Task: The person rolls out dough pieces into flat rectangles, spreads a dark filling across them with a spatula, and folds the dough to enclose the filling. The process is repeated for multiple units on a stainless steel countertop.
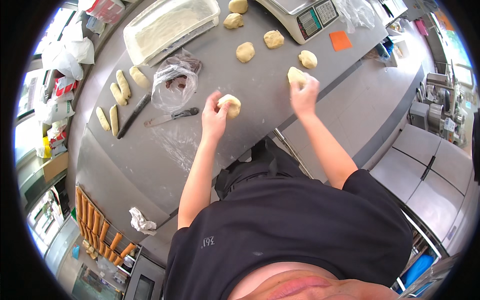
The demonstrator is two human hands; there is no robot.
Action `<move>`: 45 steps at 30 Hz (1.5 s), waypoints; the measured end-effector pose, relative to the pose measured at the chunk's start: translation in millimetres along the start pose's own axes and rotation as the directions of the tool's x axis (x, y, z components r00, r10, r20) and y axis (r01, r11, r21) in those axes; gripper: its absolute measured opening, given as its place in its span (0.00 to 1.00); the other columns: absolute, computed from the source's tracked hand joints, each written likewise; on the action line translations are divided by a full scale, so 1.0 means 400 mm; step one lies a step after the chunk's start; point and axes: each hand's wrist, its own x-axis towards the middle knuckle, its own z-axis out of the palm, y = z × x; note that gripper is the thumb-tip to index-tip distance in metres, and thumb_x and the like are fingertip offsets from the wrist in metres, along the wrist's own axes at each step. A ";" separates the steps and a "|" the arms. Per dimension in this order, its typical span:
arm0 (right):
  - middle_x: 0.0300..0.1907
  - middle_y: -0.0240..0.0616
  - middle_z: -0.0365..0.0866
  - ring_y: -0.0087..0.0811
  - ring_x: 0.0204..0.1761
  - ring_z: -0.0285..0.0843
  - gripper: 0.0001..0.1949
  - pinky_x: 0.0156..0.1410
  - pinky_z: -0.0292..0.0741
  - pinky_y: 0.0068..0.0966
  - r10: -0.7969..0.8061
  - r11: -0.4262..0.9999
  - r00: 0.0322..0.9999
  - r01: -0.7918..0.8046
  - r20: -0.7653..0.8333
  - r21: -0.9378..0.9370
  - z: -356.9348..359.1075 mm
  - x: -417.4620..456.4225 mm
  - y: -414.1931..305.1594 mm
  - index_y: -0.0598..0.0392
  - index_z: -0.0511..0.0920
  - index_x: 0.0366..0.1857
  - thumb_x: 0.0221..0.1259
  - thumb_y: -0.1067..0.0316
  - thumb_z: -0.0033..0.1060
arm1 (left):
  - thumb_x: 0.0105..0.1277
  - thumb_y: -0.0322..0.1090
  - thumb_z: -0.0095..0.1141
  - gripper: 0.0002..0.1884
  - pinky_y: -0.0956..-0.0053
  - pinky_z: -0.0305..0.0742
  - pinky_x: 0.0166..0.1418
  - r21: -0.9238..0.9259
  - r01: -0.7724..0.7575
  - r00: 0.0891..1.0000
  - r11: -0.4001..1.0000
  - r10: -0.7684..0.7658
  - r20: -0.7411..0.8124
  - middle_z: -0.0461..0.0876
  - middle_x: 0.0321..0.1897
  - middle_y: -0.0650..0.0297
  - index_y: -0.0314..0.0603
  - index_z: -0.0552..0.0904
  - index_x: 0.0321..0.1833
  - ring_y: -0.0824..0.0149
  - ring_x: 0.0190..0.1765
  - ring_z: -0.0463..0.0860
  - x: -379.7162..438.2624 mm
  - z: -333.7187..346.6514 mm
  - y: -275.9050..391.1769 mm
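Note:
My left hand (pixel 213 120) grips a round piece of pale dough (pixel 231 106), thumb across its near side, over the grey worktop (pixel 255 131). Out to the right, my right hand (pixel 304 97) has its fingers around another dough piece (pixel 295 75) close to the table's edge. Just beyond it lies a separate dough ball (pixel 308 59). Left of my left hand are a spatula-like tool (pixel 170 117) with a dark handle and an opened clear plastic bag (pixel 174 88) with dark brown filling inside.
Dough rolls (pixel 120 88) lie at the left beside a dark rod (pixel 134 115). A white plastic tub (pixel 170 28) and a digital scale (pixel 307 18) stand at the back, several dough balls (pixel 245 52) between them. An orange square (pixel 340 40) lies right; crumpled white cloth or paper (pixel 142 221) lies lower left.

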 end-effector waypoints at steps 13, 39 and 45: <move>0.54 0.50 0.88 0.42 0.53 0.91 0.20 0.63 0.85 0.37 -0.260 0.956 0.961 0.270 0.092 -0.112 0.072 0.100 0.158 0.61 0.86 0.59 0.69 0.64 0.85 | 0.82 0.49 0.69 0.36 0.42 0.75 0.84 0.802 -0.289 0.940 0.523 0.312 0.136 0.66 0.91 0.42 0.49 0.76 0.89 0.36 0.82 0.77 0.011 0.111 0.054; 0.66 0.64 0.93 0.61 0.67 0.93 0.30 0.73 0.86 0.52 -0.379 0.726 0.669 0.643 0.639 -0.243 0.764 0.610 -0.957 0.61 0.89 0.69 0.80 0.43 0.64 | 0.82 0.40 0.71 0.30 0.57 0.89 0.65 0.301 0.098 0.773 0.949 0.118 -0.623 0.90 0.62 0.50 0.40 0.82 0.83 0.50 0.59 0.93 -0.446 -0.561 -0.372; 0.68 0.39 0.94 0.38 0.70 0.88 0.29 0.77 0.78 0.39 0.169 0.977 0.505 0.027 0.846 -0.211 1.080 0.620 -0.964 0.53 0.82 0.78 0.86 0.43 0.57 | 0.72 0.55 0.79 0.42 0.32 0.53 0.95 0.587 0.421 0.733 0.692 0.121 -0.669 0.70 0.84 0.46 0.45 0.81 0.86 0.43 0.86 0.70 -0.482 -0.508 -0.338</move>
